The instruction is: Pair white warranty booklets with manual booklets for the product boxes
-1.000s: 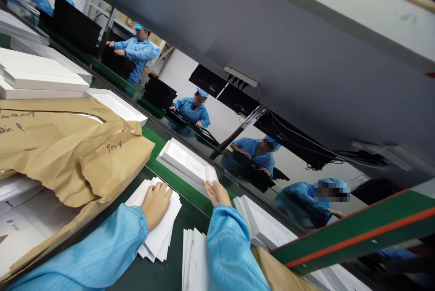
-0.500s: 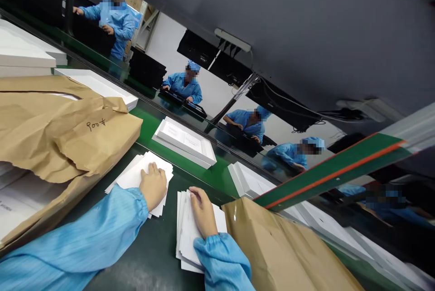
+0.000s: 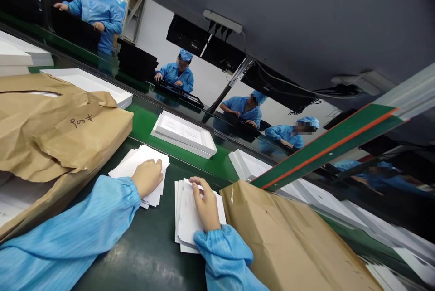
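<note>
Two piles of thin white printed leaflets lie on the dark green worktop. My left hand (image 3: 147, 177) is over the left pile (image 3: 127, 164), its bent fingers closed at the right edge of the top leaflet. Over the right pile (image 3: 185, 225) lies my right hand (image 3: 206, 205), palm turned left, with fingers loosely curved and thumb apart from them. The right pile is uneven at its edges. The undersides of the fingers of both hands are hidden.
An open brown paper package (image 3: 78, 137) of white papers stands left; another brown package (image 3: 272, 236) is at right. White box trays (image 3: 185, 134) lie along the green conveyor (image 3: 142, 123). A slanted green post (image 3: 326, 146) crosses at right. Several co-workers in blue sit or stand beyond.
My left fingers have slid to the right edge of the left pile and curled in. My right hand stays over its pile. The camera view has shifted slightly.
</note>
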Tool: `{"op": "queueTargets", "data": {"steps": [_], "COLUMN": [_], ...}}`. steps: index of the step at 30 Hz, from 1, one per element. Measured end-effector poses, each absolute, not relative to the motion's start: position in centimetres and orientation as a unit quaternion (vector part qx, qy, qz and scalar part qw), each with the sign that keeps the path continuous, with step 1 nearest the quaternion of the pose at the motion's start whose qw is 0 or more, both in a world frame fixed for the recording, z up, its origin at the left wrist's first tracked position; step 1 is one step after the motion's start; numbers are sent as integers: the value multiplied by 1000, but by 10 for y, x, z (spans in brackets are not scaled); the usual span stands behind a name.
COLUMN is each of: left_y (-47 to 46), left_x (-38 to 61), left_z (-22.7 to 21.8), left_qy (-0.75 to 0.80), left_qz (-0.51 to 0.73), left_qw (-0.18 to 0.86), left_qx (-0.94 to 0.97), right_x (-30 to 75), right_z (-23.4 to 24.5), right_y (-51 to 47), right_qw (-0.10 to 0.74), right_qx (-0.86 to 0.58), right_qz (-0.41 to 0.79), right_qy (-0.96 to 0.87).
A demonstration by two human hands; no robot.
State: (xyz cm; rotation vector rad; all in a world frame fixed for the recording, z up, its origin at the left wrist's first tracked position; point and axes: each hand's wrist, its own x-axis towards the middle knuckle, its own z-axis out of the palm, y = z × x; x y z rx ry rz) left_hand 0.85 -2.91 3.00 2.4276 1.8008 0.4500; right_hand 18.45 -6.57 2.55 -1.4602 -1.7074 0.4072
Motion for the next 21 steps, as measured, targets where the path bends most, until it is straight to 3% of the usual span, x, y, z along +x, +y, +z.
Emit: {"op": "queueTargets", "data": {"steps": [5,13,21], "left_y": [-29,-10,-36], "left_x": [10,-11,18], "left_z": [30,36,27], "left_qy": [605,587,593], "left_qz": [169,193,145], "left_qw": [30,128,-20], "left_qx": [777,776,792], "right_x": [177,179,178], "right_z": [25,16,15], "right_y": [-72,-69,-70], "right_qw": [398,393,391], "right_qx": [-578,-581,-577], "right_qz": [170,200,187], "right_qy": [-692,-684,-692]}}
